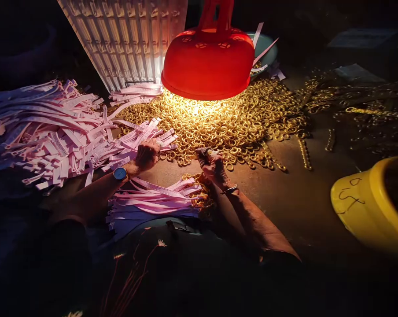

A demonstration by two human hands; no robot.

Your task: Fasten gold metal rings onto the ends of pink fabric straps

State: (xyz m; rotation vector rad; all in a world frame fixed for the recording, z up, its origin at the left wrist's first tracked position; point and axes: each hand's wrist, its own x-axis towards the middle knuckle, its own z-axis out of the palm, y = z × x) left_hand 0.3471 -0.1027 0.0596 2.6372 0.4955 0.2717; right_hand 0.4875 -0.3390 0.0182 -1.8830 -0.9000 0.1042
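My left hand (pixel 147 155), with a blue-faced watch on its wrist, is closed around the ends of pale pink straps (pixel 142 137) at the edge of a big strap pile (pixel 47 127). My right hand (pixel 209 162), a bangle on its wrist, is closed in a pinch at the near edge of a heap of gold rings (pixel 219 123); what it pinches is too small to name. A finished bundle of straps with rings (pixel 159 198) lies across my lap between both forearms.
A red dome lamp (pixel 208 61) hangs low over the rings. A white ribbed panel (pixel 126 39) stands behind. A teal bowl (pixel 268 50) sits back right, a yellow tub (pixel 374 202) at right. Loose gold chains (pixel 360 105) lie in the dark.
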